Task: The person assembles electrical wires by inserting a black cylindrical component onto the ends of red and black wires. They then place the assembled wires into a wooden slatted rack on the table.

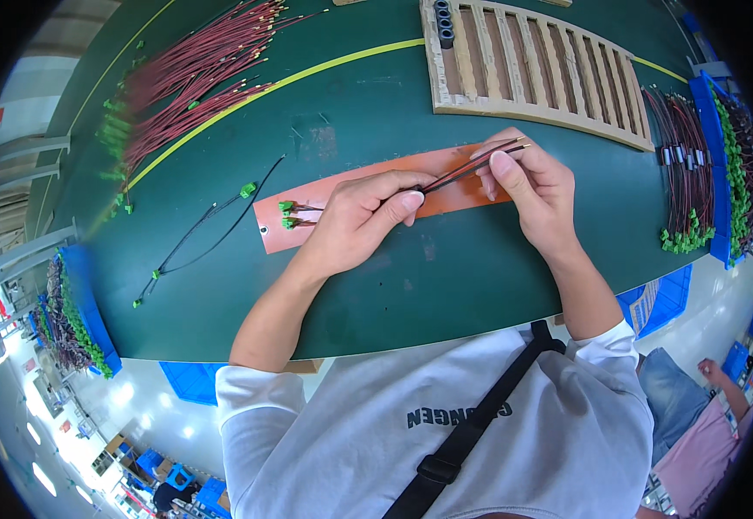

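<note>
Between my two hands runs a small bundle of red and black wires (456, 176). My left hand (355, 214) is closed round its middle. Past that hand, green connectors (287, 214) on the wires' other ends show over an orange-red strip (274, 235) lying on the table. My right hand (532, 186) pinches the bundle near its bare, light-coloured tips, which stick out above the fingers. On the table left of the strip lie loose black wires (188, 235) with green connectors.
A large heap of red wires (208, 65) spreads at the far left. At the far right stands a slotted wooden rack (537, 119) holding dark rings. Tied wire bundles (686, 164) lie by a blue bin (712, 173) on the right; another blue bin (89, 303) stands left. A person (697, 424) is at lower right.
</note>
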Action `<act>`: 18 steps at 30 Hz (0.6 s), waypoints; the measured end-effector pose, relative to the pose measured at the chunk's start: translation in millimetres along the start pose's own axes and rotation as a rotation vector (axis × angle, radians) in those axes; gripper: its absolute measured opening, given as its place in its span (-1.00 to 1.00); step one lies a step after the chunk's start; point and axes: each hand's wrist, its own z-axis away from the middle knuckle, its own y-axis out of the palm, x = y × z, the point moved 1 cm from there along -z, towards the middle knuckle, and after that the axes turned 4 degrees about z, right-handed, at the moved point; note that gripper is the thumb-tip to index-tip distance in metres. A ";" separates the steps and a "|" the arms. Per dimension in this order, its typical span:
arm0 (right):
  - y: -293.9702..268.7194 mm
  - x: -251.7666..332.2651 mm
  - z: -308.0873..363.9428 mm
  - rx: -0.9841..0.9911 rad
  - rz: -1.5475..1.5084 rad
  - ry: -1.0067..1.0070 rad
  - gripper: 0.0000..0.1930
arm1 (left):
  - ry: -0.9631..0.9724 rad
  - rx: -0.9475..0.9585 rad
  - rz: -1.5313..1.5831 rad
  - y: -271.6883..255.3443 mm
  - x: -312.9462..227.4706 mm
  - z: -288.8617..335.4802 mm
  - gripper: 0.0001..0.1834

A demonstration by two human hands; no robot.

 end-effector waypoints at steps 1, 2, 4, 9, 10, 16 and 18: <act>0.7 0.4 1.0 -0.023 -0.033 0.029 -0.83 | 0.000 -0.001 0.000 -0.1 -0.5 -0.5 -0.71; 0.1 -0.9 1.5 -0.020 -0.016 0.008 -0.81 | -0.019 0.008 0.018 -1.2 -2.0 -1.1 -0.70; -2.2 -5.8 2.9 -0.012 0.018 -0.034 -0.78 | -0.058 0.024 0.055 -5.6 -5.7 -1.9 -0.67; 0.6 -9.7 3.2 -0.091 -0.006 0.015 -0.77 | -0.119 0.149 -0.080 -7.2 -7.5 -2.2 -0.65; 1.5 -10.2 2.1 -0.117 -0.046 0.054 -0.77 | -0.119 0.180 -0.137 -5.4 -8.4 -2.0 -0.64; -7.2 -8.1 -3.8 0.006 -0.054 0.077 -0.83 | 0.033 0.144 -0.247 -4.8 -2.7 1.5 -0.64; -5.5 -3.8 -7.2 0.121 0.143 -0.059 -0.82 | 0.106 0.123 -0.284 -5.4 -0.3 1.2 -0.64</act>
